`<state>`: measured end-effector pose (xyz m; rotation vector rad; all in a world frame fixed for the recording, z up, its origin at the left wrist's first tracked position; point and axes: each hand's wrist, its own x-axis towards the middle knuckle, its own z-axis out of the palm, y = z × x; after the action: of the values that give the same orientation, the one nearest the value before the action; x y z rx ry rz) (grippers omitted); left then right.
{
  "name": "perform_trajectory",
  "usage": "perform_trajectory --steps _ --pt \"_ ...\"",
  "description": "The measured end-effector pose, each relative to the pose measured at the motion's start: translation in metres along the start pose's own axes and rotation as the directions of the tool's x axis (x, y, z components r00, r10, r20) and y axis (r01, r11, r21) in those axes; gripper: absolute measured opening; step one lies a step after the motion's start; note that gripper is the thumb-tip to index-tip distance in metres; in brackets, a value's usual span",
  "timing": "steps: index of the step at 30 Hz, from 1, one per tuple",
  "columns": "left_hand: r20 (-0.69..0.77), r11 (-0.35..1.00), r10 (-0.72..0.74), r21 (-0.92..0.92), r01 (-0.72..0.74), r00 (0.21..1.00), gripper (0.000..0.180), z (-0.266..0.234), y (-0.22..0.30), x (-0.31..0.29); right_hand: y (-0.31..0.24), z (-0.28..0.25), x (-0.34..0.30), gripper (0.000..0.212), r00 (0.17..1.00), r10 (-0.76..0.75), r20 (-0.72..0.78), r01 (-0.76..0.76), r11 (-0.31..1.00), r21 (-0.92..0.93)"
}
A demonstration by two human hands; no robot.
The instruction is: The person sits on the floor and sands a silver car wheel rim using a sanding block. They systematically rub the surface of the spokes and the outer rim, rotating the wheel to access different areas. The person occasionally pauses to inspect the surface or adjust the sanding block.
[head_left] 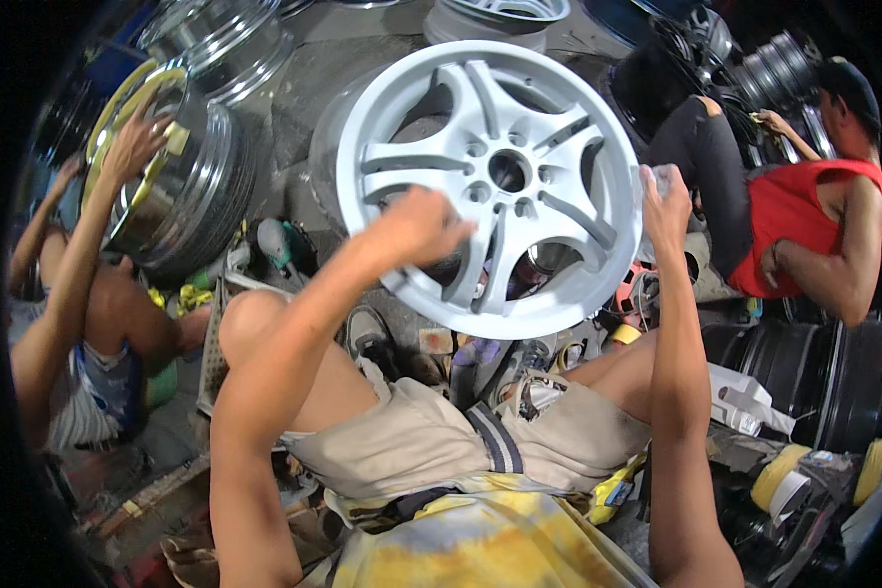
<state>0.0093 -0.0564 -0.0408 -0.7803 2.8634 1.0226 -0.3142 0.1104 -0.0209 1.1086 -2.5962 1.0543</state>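
A light grey alloy wheel rim (pixel 508 118) with paired spokes and a round centre hole stands tilted in front of me, above my feet. My left hand (pixel 421 227) is over the lower left spokes of the rim. It is smeared by motion, so its fingers and anything in them are unclear. My right hand (pixel 665 201) is at the rim's right edge, its fingers bent in around that edge and pale with dust at the tips.
At left, another person's hand (pixel 135 145) works on a shiny wheel with yellow masking tape (pixel 103 132). A person in a red top (pixel 804 225) sits at right. A green and grey power tool (pixel 279 245) lies near my left knee. Dark wheel barrels (pixel 804 372) and tape rolls (pixel 779 478) lie at right.
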Motion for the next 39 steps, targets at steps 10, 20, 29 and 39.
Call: perform_trajectory --steps 10,20,29,39 --pt "-0.238 0.980 -0.106 0.138 0.142 0.965 0.044 -0.073 -0.038 0.026 -0.151 0.036 -0.128 0.023 0.695 -0.289 0.659 0.259 0.955 0.146" --pt "-0.446 0.998 -0.070 -0.027 0.065 0.892 0.044 -0.110 -0.063 0.016 -0.150 0.068 -0.135 0.038 0.834 -0.256 0.489 0.297 0.955 -0.007" --pt "-0.537 0.990 -0.138 -0.082 0.112 0.832 0.037 -0.120 -0.093 0.017 -0.166 0.093 -0.120 0.036 0.787 -0.444 0.429 0.534 0.838 -0.112" --pt "-0.590 0.968 -0.238 -0.207 0.140 0.771 0.037 -0.125 -0.088 0.019 -0.161 0.089 -0.108 0.038 0.818 -0.372 0.438 0.388 0.920 0.057"
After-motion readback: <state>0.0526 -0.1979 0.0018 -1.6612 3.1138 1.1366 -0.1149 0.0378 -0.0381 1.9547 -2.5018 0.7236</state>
